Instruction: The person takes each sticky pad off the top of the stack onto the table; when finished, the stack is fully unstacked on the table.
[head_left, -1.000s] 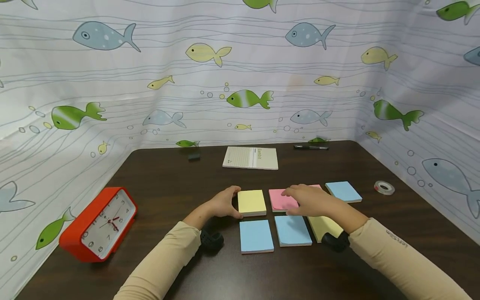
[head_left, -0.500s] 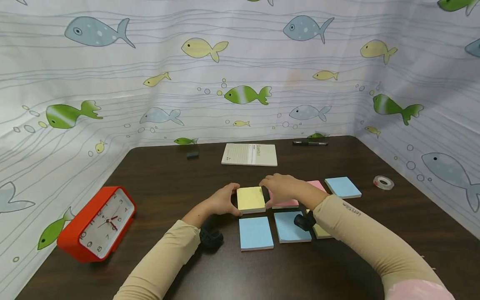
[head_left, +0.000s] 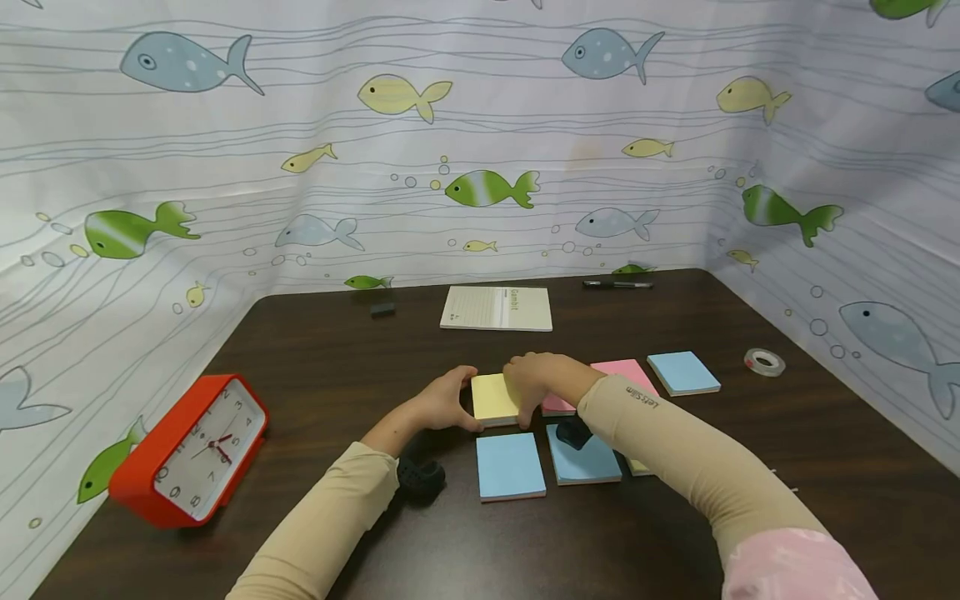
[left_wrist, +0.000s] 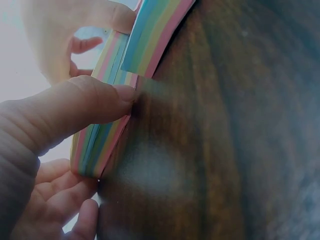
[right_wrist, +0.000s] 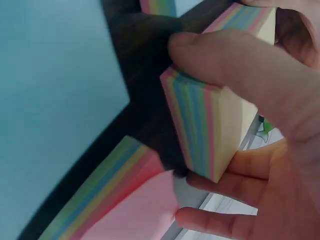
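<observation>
A yellow-topped sticky note stack [head_left: 492, 396] lies on the dark table, its sides banded in pink, yellow, green and blue. My left hand [head_left: 442, 402] grips its left part; in the left wrist view the thumb [left_wrist: 100, 100] lies along the near side, with fingers at the far side. Over its right part my right hand [head_left: 542, 379] grips too, thumb [right_wrist: 220, 52] on the near side. In front sits a blue sticky note pad [head_left: 511, 467]. A pink pad [head_left: 557, 406] shows partly behind the right wrist.
Another blue pad [head_left: 588, 467] and a yellow pad [head_left: 640, 467] lie partly under the right arm. Farther right are a second pink pad [head_left: 622, 372], a blue pad [head_left: 682, 372] and a tape roll [head_left: 765, 362]. A notebook [head_left: 496, 308] lies behind; a red clock [head_left: 191, 450] stands left.
My right hand has moved left from over the pink pad to the right side of the yellow-topped stack and now grips it. The left hand has stayed at the stack's left side.
</observation>
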